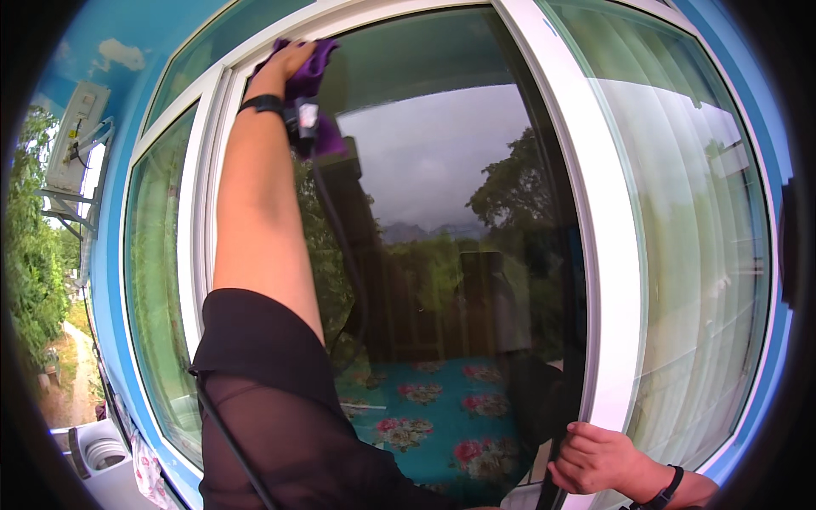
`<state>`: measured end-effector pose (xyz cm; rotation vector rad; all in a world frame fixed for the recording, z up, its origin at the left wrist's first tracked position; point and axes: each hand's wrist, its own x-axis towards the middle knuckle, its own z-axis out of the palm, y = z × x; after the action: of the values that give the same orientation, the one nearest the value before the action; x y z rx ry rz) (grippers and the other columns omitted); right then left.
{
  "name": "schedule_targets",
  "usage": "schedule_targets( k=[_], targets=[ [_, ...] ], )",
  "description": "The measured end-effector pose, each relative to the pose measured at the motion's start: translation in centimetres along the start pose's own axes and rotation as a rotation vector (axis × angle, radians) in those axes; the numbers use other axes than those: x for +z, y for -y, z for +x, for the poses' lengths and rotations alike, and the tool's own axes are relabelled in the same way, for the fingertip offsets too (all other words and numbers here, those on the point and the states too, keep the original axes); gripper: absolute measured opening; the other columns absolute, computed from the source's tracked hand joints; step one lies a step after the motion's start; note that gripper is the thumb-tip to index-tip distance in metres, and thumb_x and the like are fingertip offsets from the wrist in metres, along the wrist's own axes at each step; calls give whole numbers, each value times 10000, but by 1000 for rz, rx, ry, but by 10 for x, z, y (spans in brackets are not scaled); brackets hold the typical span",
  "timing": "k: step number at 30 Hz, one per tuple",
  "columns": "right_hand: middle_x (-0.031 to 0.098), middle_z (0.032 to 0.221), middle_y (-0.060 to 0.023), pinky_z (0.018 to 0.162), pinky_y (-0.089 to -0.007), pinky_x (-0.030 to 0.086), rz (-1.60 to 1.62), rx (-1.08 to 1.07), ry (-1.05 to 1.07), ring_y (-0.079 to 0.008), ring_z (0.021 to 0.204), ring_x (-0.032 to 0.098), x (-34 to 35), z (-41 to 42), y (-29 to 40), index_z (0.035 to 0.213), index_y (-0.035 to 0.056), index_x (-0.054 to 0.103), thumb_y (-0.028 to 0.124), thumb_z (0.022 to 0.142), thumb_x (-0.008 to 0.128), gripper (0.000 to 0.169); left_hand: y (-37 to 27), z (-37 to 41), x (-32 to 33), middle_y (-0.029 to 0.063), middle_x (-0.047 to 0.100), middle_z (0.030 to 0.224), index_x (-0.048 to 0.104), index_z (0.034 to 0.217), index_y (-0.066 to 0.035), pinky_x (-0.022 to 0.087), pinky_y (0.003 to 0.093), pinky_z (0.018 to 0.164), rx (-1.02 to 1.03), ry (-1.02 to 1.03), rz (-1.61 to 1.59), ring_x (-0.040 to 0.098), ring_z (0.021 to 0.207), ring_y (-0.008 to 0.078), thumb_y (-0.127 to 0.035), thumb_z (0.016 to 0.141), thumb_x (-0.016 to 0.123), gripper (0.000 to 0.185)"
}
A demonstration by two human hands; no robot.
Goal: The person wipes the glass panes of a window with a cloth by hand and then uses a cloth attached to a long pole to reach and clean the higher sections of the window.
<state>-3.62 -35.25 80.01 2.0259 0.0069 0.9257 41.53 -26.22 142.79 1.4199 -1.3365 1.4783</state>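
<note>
My left hand, at the end of a raised arm, holds a purple cloth at the upper left corner of a large glass pane. Part of the cloth hangs below the wrist. A black wrist strap carries a small dark device, with a cable trailing down from it. Low on the right, my right hand has its fingers curled at the edge of a white window frame post; its fingertips are partly hidden. Trees, cloudy sky and a dark figure are reflected in the pane.
Behind the glass lies a teal floral-patterned surface. Pale curtains hang behind the right pane. On the left are a blue wall, an outdoor air-conditioner unit on a bracket, and a white washing machine lower down.
</note>
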Motion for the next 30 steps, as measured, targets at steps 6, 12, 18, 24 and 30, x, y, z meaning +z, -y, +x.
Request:
schedule_targets(
  k=[6,12,18,24,30],
  targets=[
    [599,660,-26,913,-312,494,-3,6,-17,-165,685,598,0,7,2,586,103,595,166,744,667,186,82,-112,-15,219,406,1460,400,1443,-64,293,370,1127,-299,-41,-90,392,1355,358,-518,921,396,692],
    [596,655,-38,909,-342,496,20,12,-90,-183,697,596,7,3,7,572,93,579,142,686,669,153,49,-214,-23,253,473,1391,477,1372,-6,340,415,1097,-391,-296,-47,458,1289,393,-508,889,442,697],
    [548,605,-36,904,-354,507,59,63,-152,-197,674,578,16,-9,10,549,86,563,95,645,682,153,14,-399,3,272,449,1405,470,1360,33,315,403,1117,-186,-393,-156,409,1332,387,-329,946,519,553],
    [520,595,-39,907,-358,505,30,71,-129,-218,671,564,9,-11,19,537,89,533,88,670,680,199,-68,-626,14,234,355,1486,382,1427,4,286,422,1134,-263,-189,-101,332,1378,408,-145,912,546,561],
    [501,585,-25,929,-373,490,36,40,-115,-202,673,554,7,-1,22,542,87,538,90,702,679,213,-112,-812,-17,348,438,1358,496,1273,112,537,475,828,-281,179,272,508,1163,478,-244,790,632,616]
  ],
)
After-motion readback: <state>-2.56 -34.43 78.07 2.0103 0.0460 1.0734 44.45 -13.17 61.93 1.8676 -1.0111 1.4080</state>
